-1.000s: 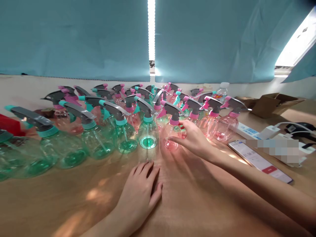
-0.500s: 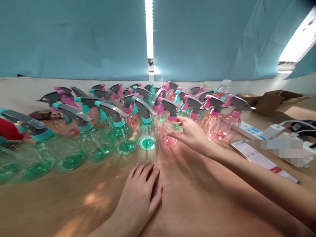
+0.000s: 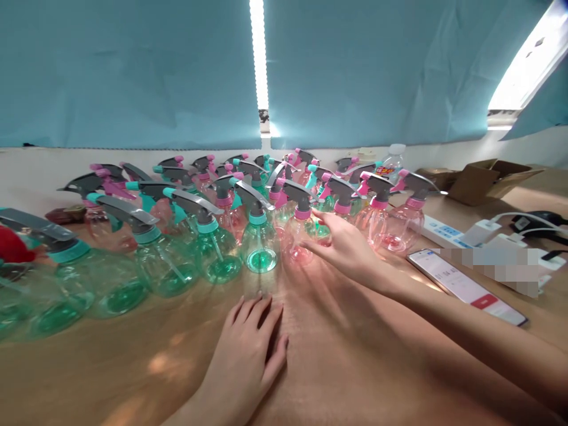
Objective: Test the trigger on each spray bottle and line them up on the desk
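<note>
Rows of clear spray bottles with grey trigger heads stand upright on the wooden table. My right hand (image 3: 348,241) is at the right side of a pink spray bottle (image 3: 298,239) in the front row. Its thumb and forefinger are spread apart, the thumb overlapping the bottle's front; whether they touch it I cannot tell. Left of that bottle stands a green spray bottle (image 3: 260,251). My left hand (image 3: 248,343) lies flat on the table below the green one, fingers apart, holding nothing.
A phone (image 3: 465,287) lies right of the bottles, beside a white power strip (image 3: 448,231) with plugs and cables. Behind are an opened cardboard box (image 3: 483,180) and a clear drink bottle (image 3: 394,160). Something red (image 3: 15,242) shows at the left edge. Blue cloth (image 3: 133,77) hangs behind.
My right hand has drawn slightly right relative to the pink spray bottle, its forefinger straighter. The view has shifted a little; my left hand rests as before.
</note>
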